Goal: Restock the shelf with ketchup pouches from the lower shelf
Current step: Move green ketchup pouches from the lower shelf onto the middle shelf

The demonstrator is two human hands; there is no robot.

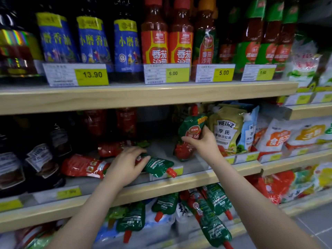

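Observation:
My right hand (203, 142) grips a green and red ketchup pouch (188, 135) and holds it upright on the middle shelf (179, 182), next to the Heinz pouches. My left hand (125, 166) rests on another green ketchup pouch (158, 166) that lies flat on the same shelf, its red cap toward the front edge. Two red pouches (82, 166) lie flat to the left of that hand. On the lower shelf several green ketchup pouches (210, 212) lie in a loose heap, caps pointing down.
Dark Heinz sauce bottles (39, 159) stand at the left of the middle shelf; Heinz salad dressing pouches (228, 130) and white bags (280, 135) fill its right. The top shelf (143, 94) carries blue-labelled bottles, ketchup bottles and yellow price tags.

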